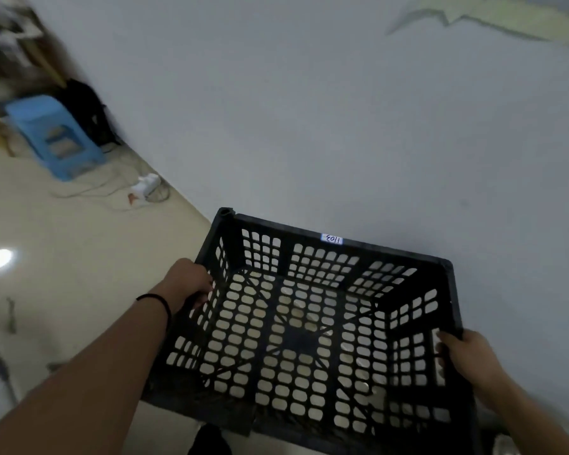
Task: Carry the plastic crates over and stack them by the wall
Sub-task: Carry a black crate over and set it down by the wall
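left hand [191, 284] and right hand [467, 356] each closed on a side handle of the empty black crate [309, 323], held close by the wall [342, 126]; it looks light, rigid, easiest carried by these handles

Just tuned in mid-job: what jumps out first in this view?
A black plastic crate, empty and perforated, fills the lower centre, with a small white label on its far rim by the grey wall. The left hand and right hand grip its side walls. A blue stool stands on the floor at far left.
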